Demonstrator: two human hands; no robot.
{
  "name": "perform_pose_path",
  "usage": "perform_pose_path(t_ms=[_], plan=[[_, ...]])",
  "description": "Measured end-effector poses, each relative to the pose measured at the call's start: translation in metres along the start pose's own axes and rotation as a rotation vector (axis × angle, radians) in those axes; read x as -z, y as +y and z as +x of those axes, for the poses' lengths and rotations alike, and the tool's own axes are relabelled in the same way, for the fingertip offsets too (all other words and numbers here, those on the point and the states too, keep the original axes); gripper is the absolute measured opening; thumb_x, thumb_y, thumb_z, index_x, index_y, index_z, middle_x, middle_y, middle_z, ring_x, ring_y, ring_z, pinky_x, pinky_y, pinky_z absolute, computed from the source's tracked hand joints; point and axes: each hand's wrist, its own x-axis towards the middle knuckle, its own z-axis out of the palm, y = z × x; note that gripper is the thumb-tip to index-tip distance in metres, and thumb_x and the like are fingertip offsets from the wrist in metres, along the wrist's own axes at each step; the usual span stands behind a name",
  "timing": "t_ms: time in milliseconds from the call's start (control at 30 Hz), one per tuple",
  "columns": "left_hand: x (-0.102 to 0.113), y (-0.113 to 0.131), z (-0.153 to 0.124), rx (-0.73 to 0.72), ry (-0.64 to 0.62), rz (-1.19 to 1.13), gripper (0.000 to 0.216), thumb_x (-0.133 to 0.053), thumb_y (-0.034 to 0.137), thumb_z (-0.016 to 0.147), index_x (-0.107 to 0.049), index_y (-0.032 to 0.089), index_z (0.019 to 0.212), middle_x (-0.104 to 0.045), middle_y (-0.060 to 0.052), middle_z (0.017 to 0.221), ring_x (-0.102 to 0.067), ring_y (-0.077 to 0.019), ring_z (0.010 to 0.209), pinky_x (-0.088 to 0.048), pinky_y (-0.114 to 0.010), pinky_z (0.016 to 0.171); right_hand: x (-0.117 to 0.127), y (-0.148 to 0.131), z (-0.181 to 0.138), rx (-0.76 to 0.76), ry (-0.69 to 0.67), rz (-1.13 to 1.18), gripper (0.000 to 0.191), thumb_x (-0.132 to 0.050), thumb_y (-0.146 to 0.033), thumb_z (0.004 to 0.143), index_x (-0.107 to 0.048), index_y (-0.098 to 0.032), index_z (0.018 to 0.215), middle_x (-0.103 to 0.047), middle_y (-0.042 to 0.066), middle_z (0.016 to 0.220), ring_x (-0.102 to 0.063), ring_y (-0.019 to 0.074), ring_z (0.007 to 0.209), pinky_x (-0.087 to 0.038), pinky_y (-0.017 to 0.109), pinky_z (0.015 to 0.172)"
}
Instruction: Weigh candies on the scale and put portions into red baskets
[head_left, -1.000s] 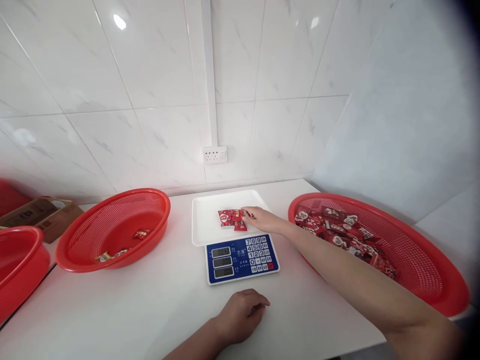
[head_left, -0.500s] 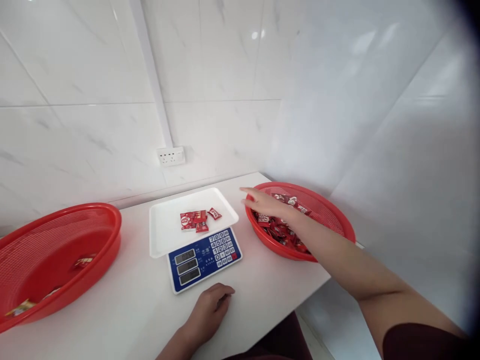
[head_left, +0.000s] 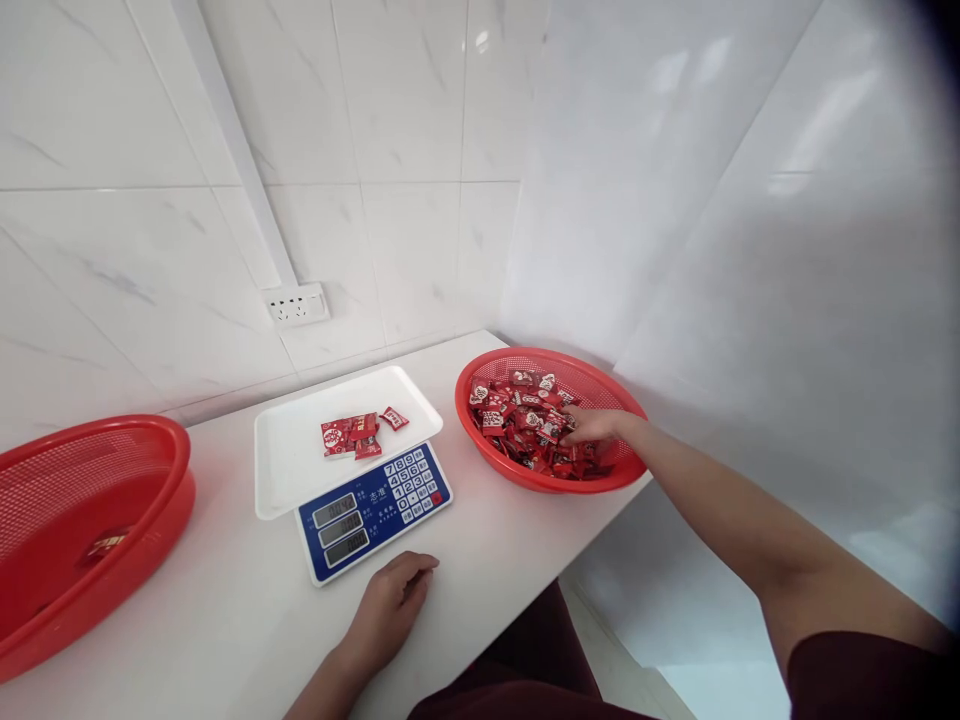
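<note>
Right hand (head_left: 592,428): extends over the right rim of the right basket (head_left: 510,475), with fingers among the red packets (head_left: 493,421) heaped inside. Touches the right part of the heap; cannot tell whether pinching a packet or only resting against several.

Left hand (head_left: 390,605): rests on the white table (head_left: 487,545), just beside the near side of the scale (head_left: 309,557), with fingers loosely curled. Cannot tell whether pressed fully together.

Scale: stands left of the right basket, with the blue panel (head_left: 380,492) on the near side and the white tray (head_left: 289,460) on the far side.

Tray: holds a cluster of packets (head_left: 351,434) and, just to the right, one separate packet (head_left: 394,418).

Left basket (head_left: 184,465): stands at the far left, only partly in view; contains a blurred packet (head_left: 105,545).

Socket (head_left: 296,304): sits on the tiled wall (head_left: 412,250), beyond the tray.
</note>
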Motion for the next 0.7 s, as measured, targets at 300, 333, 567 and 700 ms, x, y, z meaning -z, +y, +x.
perform_pose_path(t_ms=[300,333,567,700], plan=[[-0.001,-0.001,0.000,-0.001,0.016,0.007,0.026,-0.043,0.027,0.087,-0.065,0.024,0.101,-0.067,-0.004,0.099,-0.063,-0.0166,0.089,-0.050,-0.026,0.078,-0.002,-0.039,-0.019,0.212,-0.068,0.300,0.034,-0.059,-0.027,0.077,-0.058,-0.025,0.111,-0.051,0.006,0.130,-0.055,0.0214,0.111,-0.057,0.027,0.075],[-0.001,-0.001,0.000,-0.002,0.020,0.006,0.026,-0.043,0.027,0.087,-0.065,0.023,0.100,-0.067,-0.004,0.100,-0.063,-0.0166,0.089,-0.050,-0.026,0.079,-0.001,-0.046,-0.022,0.256,-0.081,0.358,0.029,-0.059,-0.028,0.078,-0.060,-0.024,0.107,-0.054,0.007,0.127,-0.057,0.0213,0.109,-0.057,0.027,0.074],[0.000,0.002,-0.001,0.019,0.016,0.001,0.025,-0.042,0.028,0.087,-0.064,0.023,0.098,-0.068,-0.004,0.099,-0.063,-0.0171,0.090,-0.051,-0.026,0.078,0.002,-0.071,-0.025,0.337,0.006,0.468,0.038,-0.056,-0.048,0.081,-0.056,-0.025,0.112,-0.065,0.006,0.109,-0.064,0.0180,0.087,-0.056,0.025,0.062],[-0.001,0.001,0.000,0.019,0.007,0.004,0.025,-0.042,0.027,0.088,-0.063,0.023,0.099,-0.067,-0.004,0.099,-0.063,-0.0168,0.090,-0.050,-0.027,0.079,0.003,-0.064,-0.021,0.276,0.181,0.368,0.043,-0.052,-0.056,0.080,-0.061,-0.024,0.107,-0.067,0.006,0.107,-0.063,0.0190,0.089,-0.052,0.023,0.063]])
